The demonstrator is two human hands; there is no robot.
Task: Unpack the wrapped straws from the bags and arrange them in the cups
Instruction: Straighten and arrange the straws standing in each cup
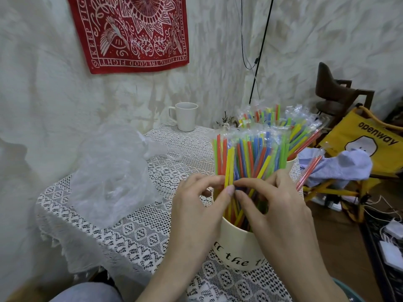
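A cream cup with black lettering (238,249) stands near the table's front edge, filled with a bunch of wrapped straws (248,153) in yellow, orange, green and blue. My left hand (196,212) and my right hand (281,214) meet over the cup, fingers curled and pinching straws in the bunch. Behind it, more wrapped straws (281,120) stand in a second cup (291,160), mostly hidden. An empty white mug (185,116) sits at the table's far edge. Crumpled clear plastic bags (113,171) lie on the left of the table.
The small table wears a white lace cloth (139,232) and stands against a pale wall with a red bandana (130,31). To the right are a yellow folding chair (359,136) with a blue cloth (340,166), a dark wooden chair (335,92) and cables on the floor.
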